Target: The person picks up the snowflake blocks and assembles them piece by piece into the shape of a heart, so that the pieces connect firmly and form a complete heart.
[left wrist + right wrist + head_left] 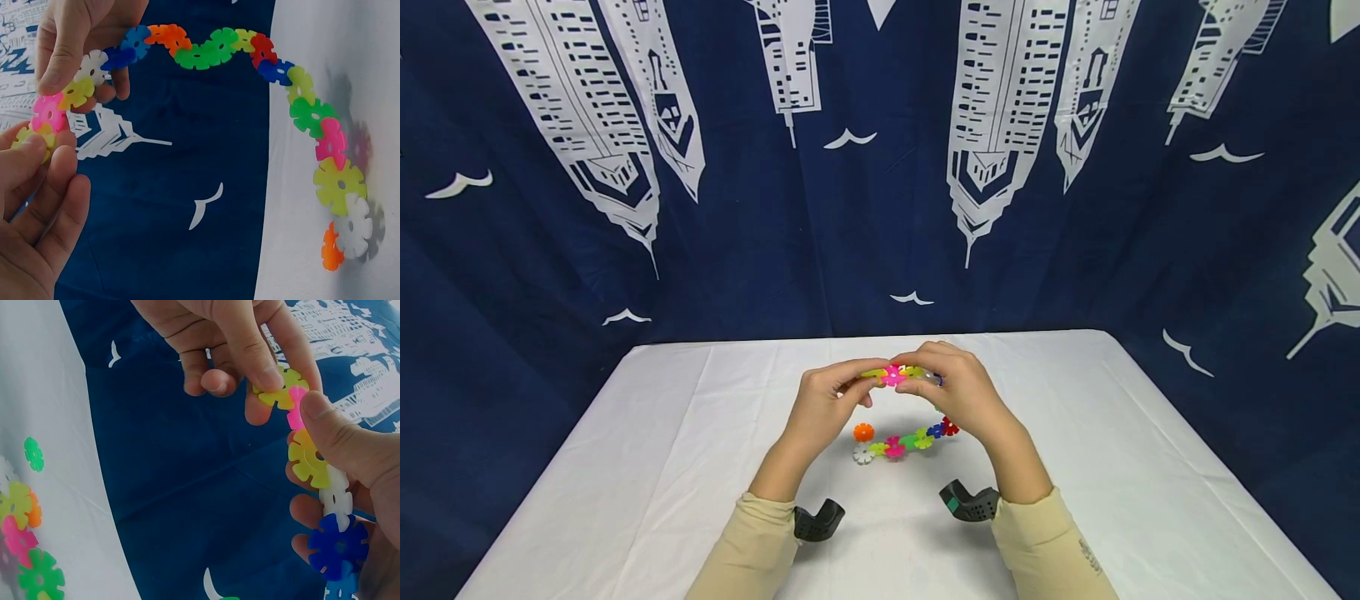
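Note:
A chain of colourful plastic flower-shaped linking discs [200, 56] arches from my hands down to the table, its lower end lying there with a white disc [863, 452]. My left hand [826, 404] pinches a yellow disc [284, 386] at the raised end between thumb and finger. Linked to that yellow disc is a pink disc [49, 112], which my right hand [958, 387] grips with the thumb. Behind it, more yellow, white and blue discs [339, 547] run along the right hand's fingers. The hands are close together above the table.
An orange disc [863, 432] lies right beside the white end disc. A green disc [34, 454] rests on the white tablecloth [700, 500], apart from the chain. Behind the table hangs a dark blue curtain [880, 217] with white city prints.

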A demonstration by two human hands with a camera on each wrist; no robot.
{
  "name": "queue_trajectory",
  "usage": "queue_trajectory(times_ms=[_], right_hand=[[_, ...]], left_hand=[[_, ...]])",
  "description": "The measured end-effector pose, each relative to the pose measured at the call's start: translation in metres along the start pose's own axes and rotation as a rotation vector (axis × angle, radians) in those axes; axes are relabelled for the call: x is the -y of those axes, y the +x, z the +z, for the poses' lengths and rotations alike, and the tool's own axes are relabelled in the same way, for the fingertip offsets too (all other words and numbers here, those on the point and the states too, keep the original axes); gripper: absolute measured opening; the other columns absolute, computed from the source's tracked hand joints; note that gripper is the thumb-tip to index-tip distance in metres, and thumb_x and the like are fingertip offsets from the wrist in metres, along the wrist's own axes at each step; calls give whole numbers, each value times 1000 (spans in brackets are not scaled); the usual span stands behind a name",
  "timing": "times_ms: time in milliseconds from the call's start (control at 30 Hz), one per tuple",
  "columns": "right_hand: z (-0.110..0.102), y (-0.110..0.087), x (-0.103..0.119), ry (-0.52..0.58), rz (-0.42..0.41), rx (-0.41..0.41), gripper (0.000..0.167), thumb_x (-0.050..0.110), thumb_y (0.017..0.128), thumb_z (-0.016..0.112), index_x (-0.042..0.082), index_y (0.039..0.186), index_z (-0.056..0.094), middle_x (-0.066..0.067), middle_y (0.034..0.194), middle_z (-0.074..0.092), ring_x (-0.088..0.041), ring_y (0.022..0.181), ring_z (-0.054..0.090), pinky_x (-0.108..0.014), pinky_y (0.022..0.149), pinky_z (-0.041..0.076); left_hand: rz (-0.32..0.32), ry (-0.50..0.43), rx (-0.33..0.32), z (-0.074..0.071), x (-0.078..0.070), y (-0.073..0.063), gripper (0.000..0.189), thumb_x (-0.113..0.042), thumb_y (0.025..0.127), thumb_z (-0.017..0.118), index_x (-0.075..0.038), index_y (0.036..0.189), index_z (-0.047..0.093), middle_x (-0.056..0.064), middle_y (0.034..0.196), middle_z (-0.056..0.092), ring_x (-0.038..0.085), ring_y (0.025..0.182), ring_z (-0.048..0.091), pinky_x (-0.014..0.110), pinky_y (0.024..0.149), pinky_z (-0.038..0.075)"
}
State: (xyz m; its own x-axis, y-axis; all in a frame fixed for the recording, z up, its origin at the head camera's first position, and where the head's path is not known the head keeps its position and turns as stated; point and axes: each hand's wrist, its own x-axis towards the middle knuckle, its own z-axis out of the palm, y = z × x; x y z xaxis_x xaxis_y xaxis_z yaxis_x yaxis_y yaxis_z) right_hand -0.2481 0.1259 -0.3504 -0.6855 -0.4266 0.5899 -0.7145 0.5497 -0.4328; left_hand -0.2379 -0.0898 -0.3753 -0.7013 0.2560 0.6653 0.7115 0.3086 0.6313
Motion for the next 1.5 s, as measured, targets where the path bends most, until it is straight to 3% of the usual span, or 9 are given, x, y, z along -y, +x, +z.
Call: queue_trajectory(times_ms=[200, 433, 633, 800, 933, 1167, 1500], right_hand=[[-2, 0, -1, 31, 16, 17, 30, 21, 80, 83, 19, 109, 77, 7, 89, 69, -8, 79, 55, -27, 66, 50], [-5, -1, -2, 38, 40, 26, 29, 21, 82, 82, 20, 110, 76, 8, 90, 65, -8, 81, 53, -27, 67, 50], [-10, -3, -6, 45, 46, 23, 28, 20, 82, 81, 19, 110, 76, 7, 90, 65, -8, 80, 53, -24, 68, 48], [-13, -4, -7, 48, 67, 31, 28, 21, 84, 80, 21, 111, 76, 8, 91, 64, -9, 80, 52, -24, 69, 47], [-14, -4, -7, 55, 82, 35, 28, 22, 84, 80, 21, 111, 76, 9, 91, 64, -9, 80, 52, -25, 69, 47], [-14, -4, -10, 61, 74, 25, 28, 21, 84, 81, 20, 111, 76, 9, 92, 66, -9, 82, 52, -25, 70, 47], [-14, -5, -10, 67, 72, 16, 30, 21, 83, 81, 18, 112, 75, 8, 93, 67, -9, 80, 53, -25, 68, 48]], left_hand=[[-66, 21, 33, -1, 1, -1, 34, -6, 89, 73, -11, 123, 70, 4, 77, 70, 10, 62, 66, 22, 60, 55], [-198, 69, 84, -7, 12, -3, 39, -11, 89, 75, -15, 127, 67, 7, 99, 76, 16, 79, 72, 25, 73, 57], [-313, 112, 168, -4, 37, -8, 36, -9, 88, 75, -14, 123, 68, 5, 106, 76, 17, 88, 70, 33, 82, 57], [-401, 117, 255, -1, 59, -16, 35, -9, 88, 75, -13, 123, 69, 9, 113, 74, 27, 104, 68, 48, 96, 51], [-462, 112, 305, 2, 73, -24, 37, -9, 86, 76, -12, 123, 69, 10, 119, 72, 31, 115, 63, 52, 104, 47], [-505, 188, 369, 10, 90, -34, 39, -11, 81, 81, -14, 119, 72, 5, 125, 70, 29, 119, 61, 51, 107, 45], [-490, 330, 361, 21, 93, -42, 31, -15, 77, 85, -17, 107, 76, 3, 118, 66, 28, 115, 54, 53, 103, 34]])
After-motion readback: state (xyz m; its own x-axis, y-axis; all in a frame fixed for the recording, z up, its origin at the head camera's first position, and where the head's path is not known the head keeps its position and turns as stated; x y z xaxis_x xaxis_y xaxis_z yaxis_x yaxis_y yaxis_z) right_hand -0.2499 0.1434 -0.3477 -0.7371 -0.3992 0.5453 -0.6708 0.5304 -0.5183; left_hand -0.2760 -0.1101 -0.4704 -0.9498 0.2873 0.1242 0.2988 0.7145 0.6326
